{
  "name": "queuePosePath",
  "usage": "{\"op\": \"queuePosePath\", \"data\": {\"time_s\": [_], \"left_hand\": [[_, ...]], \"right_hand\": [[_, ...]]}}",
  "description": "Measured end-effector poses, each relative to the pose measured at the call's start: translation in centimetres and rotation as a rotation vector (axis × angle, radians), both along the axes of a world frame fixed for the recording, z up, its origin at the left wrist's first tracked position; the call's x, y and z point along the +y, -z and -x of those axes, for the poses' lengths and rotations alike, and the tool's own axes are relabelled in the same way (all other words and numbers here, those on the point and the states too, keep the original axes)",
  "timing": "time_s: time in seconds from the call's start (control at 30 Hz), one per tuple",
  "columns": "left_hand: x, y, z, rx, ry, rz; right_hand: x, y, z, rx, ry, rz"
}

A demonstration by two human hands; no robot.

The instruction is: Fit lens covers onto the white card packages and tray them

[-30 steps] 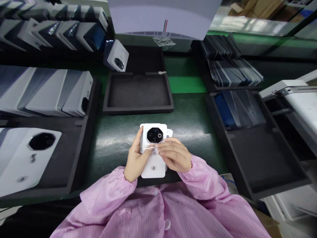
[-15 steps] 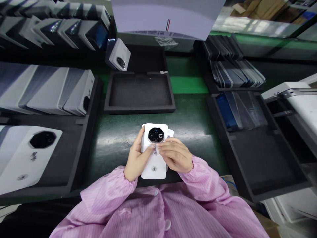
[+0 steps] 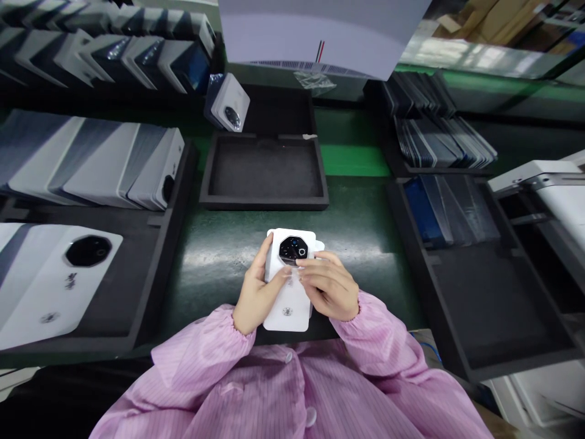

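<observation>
Green bench [image 3: 214, 250] all beneath you, the right tray [image 3: 484, 311] out at three o'clock, the left tray [image 3: 116, 299] at nine, the smaller middle tray [image 3: 265, 171] up at twelve! And there, dead centre, the white panel [image 3: 289, 302]: your left hand [image 3: 256, 296] grips its nine-o'clock edge, thumb across the face. Your right hand [image 3: 332, 286], at three, bunches its fingers by the black octagon [image 3: 292, 249]; whether they pinch anything, I can't tell.

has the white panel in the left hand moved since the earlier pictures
No, not noticeably: the white panel keeps nearly the same place in front of the central black tray. Both drift slightly rightward as the whole view shifts.
</observation>
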State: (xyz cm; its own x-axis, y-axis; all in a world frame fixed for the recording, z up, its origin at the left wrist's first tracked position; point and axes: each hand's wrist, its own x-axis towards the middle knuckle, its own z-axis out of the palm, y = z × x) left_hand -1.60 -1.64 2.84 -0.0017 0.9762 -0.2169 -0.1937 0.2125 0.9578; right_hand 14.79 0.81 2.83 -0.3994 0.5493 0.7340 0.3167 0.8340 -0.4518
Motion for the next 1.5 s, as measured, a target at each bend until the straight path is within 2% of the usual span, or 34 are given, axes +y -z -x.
{"op": "queuePosePath", "data": {"time_s": [0.23, 0.37, 0.47, 0.57, 0.67, 0.73, 0.8, 0.9, 0.97, 1.03, 1.13, 1.2, 1.27, 1.33, 1.43, 1.5], "left_hand": [[-0.2, 0.1, -0.1, -0.034, 0.033, 0.017], [-0.4, 0.2, -0.2, -0.037, 0.09, 0.021], [-0.5, 0.1, -0.3, -0.042, 0.11, 0.025], [-0.3, -0.1, -0.3, -0.139, 0.112, 0.078], [0.3, -0.4, 0.2, -0.267, 0.075, 0.148], [0.8, -0.6, 0.8, -0.309, -0.006, 0.141], [1.4, -0.7, 1.5, -0.329, -0.127, 0.108], [2.2, -0.9, 2.5, -0.334, -0.305, 0.124], [2.4, -1.0, 2.6, -0.317, -0.374, 0.165], [2.2, -1.3, 2.4, -0.285, -0.375, 0.193], [1.6, -1.8, 1.9, -0.214, -0.308, 0.217], [1.4, -1.9, 1.7, -0.135, -0.267, 0.257], [1.2, -1.9, 1.5, -0.091, -0.216, 0.279], [0.9, -1.6, 1.2, -0.065, -0.147, 0.284], [0.4, -1.0, 0.6, 0.005, -0.016, 0.295], [0.0, -0.5, 0.1, 0.074, 0.051, 0.289]], "right_hand": [[0.1, -0.3, -0.2, -0.091, 0.271, 0.198], [0.3, -0.3, -0.4, -0.096, 0.29, 0.362], [0.4, -0.2, -0.4, -0.023, 0.266, 0.483], [0.8, 0.0, -0.9, 0.218, 0.323, 0.569], [2.0, -0.2, -2.5, 0.689, 0.498, 0.532], [2.9, -0.6, -3.8, 0.928, 0.575, 0.479], [3.6, -0.8, -4.8, 0.995, 0.587, 0.501], [3.5, -0.5, -4.7, 0.764, 0.482, 0.689], [2.7, 0.1, -3.7, 0.468, 0.368, 0.832], [1.7, 0.7, -2.4, 0.156, 0.326, 0.892], [1.1, 1.2, -1.1, -0.288, 0.465, 0.734], [1.1, 1.2, -1.0, -0.434, 0.552, 0.634], [1.0, 1.0, -1.3, -0.411, 0.615, 0.552], [0.7, 0.5, -1.5, -0.239, 0.607, 0.466], [0.0, -0.1, -1.4, 0.053, 0.457, 0.374], [-0.3, -0.3, -1.1, 0.109, 0.382, 0.375]]}}
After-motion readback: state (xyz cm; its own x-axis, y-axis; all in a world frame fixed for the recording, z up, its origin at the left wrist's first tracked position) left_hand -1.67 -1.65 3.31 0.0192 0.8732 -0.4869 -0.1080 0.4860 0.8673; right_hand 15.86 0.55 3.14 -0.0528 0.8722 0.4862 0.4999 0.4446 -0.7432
